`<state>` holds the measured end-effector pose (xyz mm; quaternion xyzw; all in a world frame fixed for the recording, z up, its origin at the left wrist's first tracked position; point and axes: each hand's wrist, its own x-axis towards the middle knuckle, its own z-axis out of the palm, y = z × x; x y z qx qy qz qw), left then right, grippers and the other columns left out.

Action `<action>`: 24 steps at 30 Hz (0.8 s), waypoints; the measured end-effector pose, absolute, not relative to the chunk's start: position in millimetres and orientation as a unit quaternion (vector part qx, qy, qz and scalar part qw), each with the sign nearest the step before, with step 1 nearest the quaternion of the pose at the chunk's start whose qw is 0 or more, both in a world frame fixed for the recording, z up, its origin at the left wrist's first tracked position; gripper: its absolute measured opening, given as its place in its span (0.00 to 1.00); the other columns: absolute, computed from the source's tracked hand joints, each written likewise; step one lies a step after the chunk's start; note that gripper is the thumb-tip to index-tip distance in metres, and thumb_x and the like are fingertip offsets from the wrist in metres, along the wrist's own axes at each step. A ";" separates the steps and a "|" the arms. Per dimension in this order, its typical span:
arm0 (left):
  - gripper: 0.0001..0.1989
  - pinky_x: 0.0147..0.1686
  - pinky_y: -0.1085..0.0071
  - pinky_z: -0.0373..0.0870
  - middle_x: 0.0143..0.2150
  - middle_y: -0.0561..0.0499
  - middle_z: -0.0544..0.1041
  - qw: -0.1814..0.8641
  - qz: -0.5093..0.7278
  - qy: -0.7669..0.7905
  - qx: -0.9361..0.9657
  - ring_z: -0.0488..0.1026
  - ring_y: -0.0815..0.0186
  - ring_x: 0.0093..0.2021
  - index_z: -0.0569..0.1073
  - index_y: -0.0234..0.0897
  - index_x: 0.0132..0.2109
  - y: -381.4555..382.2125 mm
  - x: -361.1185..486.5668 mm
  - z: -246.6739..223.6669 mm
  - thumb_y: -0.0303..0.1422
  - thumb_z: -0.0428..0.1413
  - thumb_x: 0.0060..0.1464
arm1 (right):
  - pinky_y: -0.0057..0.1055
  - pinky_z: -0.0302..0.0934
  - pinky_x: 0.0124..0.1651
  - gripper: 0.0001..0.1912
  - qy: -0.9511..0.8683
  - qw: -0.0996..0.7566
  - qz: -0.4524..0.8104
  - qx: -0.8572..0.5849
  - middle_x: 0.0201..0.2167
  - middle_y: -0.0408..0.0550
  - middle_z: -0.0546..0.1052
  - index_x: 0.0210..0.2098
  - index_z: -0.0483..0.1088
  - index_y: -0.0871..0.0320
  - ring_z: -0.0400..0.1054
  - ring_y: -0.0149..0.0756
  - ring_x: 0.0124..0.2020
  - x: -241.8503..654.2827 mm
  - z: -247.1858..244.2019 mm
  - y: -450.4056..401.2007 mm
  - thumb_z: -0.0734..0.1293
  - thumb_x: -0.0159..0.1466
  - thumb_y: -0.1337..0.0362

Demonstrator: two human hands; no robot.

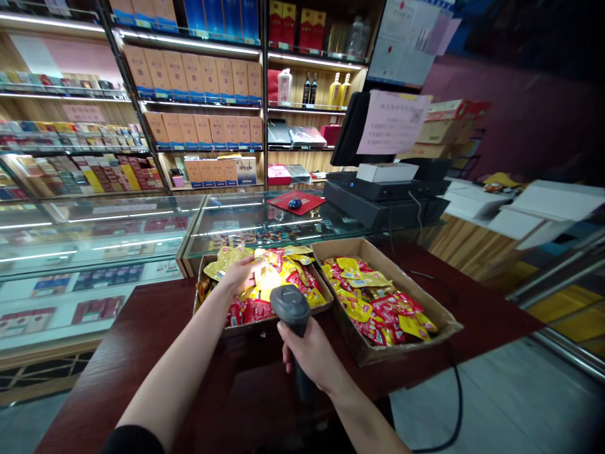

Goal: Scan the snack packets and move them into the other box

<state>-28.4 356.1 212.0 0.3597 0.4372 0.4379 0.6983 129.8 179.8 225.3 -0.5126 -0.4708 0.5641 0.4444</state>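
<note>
My right hand [309, 353] is wrapped round the handle of a dark grey barcode scanner [290, 306], its head pointing away from me. Bright light falls on the red and yellow snack packets [302, 280] in front of it. At the left part of the same cardboard box [326, 304], my left hand [240, 276] pinches the edge of a snack packet [265, 277]; the fingertips are partly lost in the glare. Gold packets [227, 260] lie just beyond that hand. To the right, a second cardboard box [437, 312] holds more red and yellow packets [378, 299].
Both boxes stand on a dark red table [189, 359]. Behind it are a glass display counter [142, 230], a red mouse pad [302, 203] with a mouse, and a monitor [350, 129] over a cash register. A black cable [458, 403] hangs at right. Stocked shelves [203, 101] line the wall.
</note>
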 end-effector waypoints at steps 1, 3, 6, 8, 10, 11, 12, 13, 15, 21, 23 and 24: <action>0.25 0.30 0.70 0.75 0.35 0.46 0.79 0.700 0.433 0.434 0.365 0.77 0.63 0.32 0.74 0.35 0.44 356.4 -28.4 211.6 0.28 0.69 0.34 | 0.22 0.55 0.14 0.17 -0.470 0.444 0.565 -0.512 0.11 0.35 0.64 0.29 0.61 0.58 0.57 0.26 0.10 129.8 225.3 179.7 0.65 0.56 0.51; 0.26 0.31 0.71 0.75 0.35 0.46 0.79 0.702 0.433 0.433 0.365 0.77 0.63 0.33 0.73 0.35 0.44 356.9 -28.4 211.0 0.28 0.69 0.34 | 0.23 0.55 0.14 0.17 -0.467 0.445 0.567 -0.512 0.10 0.35 0.64 0.29 0.61 0.58 0.58 0.26 0.10 129.4 225.4 179.1 0.65 0.56 0.51; 0.27 0.29 0.70 0.75 0.35 0.47 0.79 0.697 0.442 0.440 0.354 0.77 0.65 0.30 0.72 0.35 0.44 357.3 -28.4 210.5 0.28 0.70 0.33 | 0.23 0.56 0.14 0.17 -0.460 0.447 0.571 -0.512 0.10 0.36 0.64 0.29 0.61 0.59 0.58 0.27 0.10 128.7 224.8 178.5 0.65 0.56 0.51; 0.28 0.28 0.71 0.75 0.34 0.48 0.79 0.692 0.445 0.446 0.353 0.76 0.66 0.28 0.71 0.36 0.45 357.3 -28.5 210.7 0.28 0.70 0.33 | 0.25 0.58 0.15 0.17 -0.445 0.459 0.582 -0.501 0.13 0.38 0.67 0.30 0.63 0.59 0.62 0.29 0.14 129.2 224.2 179.7 0.66 0.56 0.51; 0.29 0.27 0.71 0.75 0.34 0.48 0.79 0.692 0.443 0.447 0.352 0.76 0.66 0.29 0.70 0.36 0.46 356.9 -28.7 211.3 0.28 0.70 0.33 | 0.28 0.64 0.22 0.16 -0.431 0.489 0.588 -0.478 0.22 0.44 0.73 0.33 0.66 0.60 0.69 0.34 0.23 131.5 224.1 184.2 0.68 0.54 0.53; 0.29 0.26 0.72 0.74 0.34 0.49 0.78 0.692 0.443 0.447 0.353 0.76 0.67 0.29 0.71 0.36 0.46 356.5 -28.9 211.7 0.28 0.70 0.33 | 0.30 0.67 0.27 0.16 -0.429 0.509 0.580 -0.470 0.27 0.46 0.75 0.35 0.67 0.60 0.71 0.36 0.29 133.4 224.4 188.2 0.69 0.53 0.55; 0.28 0.25 0.74 0.74 0.34 0.49 0.78 0.692 0.443 0.445 0.357 0.76 0.67 0.28 0.71 0.36 0.45 355.9 -29.0 212.1 0.28 0.70 0.34 | 0.31 0.68 0.34 0.15 -0.431 0.527 0.565 -0.467 0.32 0.47 0.76 0.36 0.69 0.60 0.71 0.37 0.35 135.8 225.0 193.5 0.70 0.52 0.58; 0.27 0.23 0.76 0.72 0.34 0.49 0.78 0.691 0.441 0.443 0.364 0.75 0.68 0.27 0.71 0.36 0.45 355.1 -29.1 212.6 0.29 0.70 0.34 | 0.32 0.67 0.39 0.14 -0.434 0.540 0.546 -0.471 0.34 0.46 0.76 0.37 0.70 0.59 0.70 0.38 0.39 138.6 226.0 200.0 0.70 0.52 0.60; 0.26 0.19 0.79 0.69 0.32 0.51 0.77 0.688 0.443 0.435 0.377 0.73 0.71 0.25 0.72 0.37 0.45 353.0 -28.0 213.9 0.30 0.69 0.34 | 0.32 0.64 0.43 0.12 -0.430 0.553 0.517 -0.493 0.34 0.45 0.77 0.35 0.72 0.59 0.69 0.37 0.40 144.6 229.3 216.1 0.69 0.51 0.64; 0.24 0.17 0.81 0.65 0.26 0.54 0.75 0.676 0.422 0.431 0.424 0.68 0.76 0.19 0.75 0.37 0.44 348.1 -0.4 226.3 0.34 0.69 0.36 | 0.25 0.63 0.30 0.12 -0.323 0.554 0.585 -0.497 0.26 0.42 0.75 0.32 0.72 0.59 0.67 0.30 0.27 167.0 252.0 264.5 0.68 0.47 0.69; 0.23 0.21 0.79 0.68 0.29 0.52 0.77 0.674 0.409 0.433 0.436 0.70 0.74 0.22 0.76 0.36 0.43 350.3 18.6 233.6 0.33 0.69 0.36 | 0.24 0.60 0.24 0.10 -0.307 0.543 0.602 -0.499 0.20 0.41 0.71 0.31 0.72 0.61 0.63 0.27 0.20 180.0 260.4 275.2 0.67 0.47 0.69; 0.22 0.23 0.77 0.70 0.30 0.51 0.77 0.675 0.406 0.431 0.439 0.72 0.71 0.24 0.76 0.36 0.43 352.3 29.5 237.5 0.33 0.69 0.36 | 0.24 0.58 0.22 0.08 -0.302 0.543 0.603 -0.501 0.19 0.40 0.70 0.30 0.72 0.61 0.61 0.26 0.18 188.3 263.7 279.7 0.67 0.48 0.70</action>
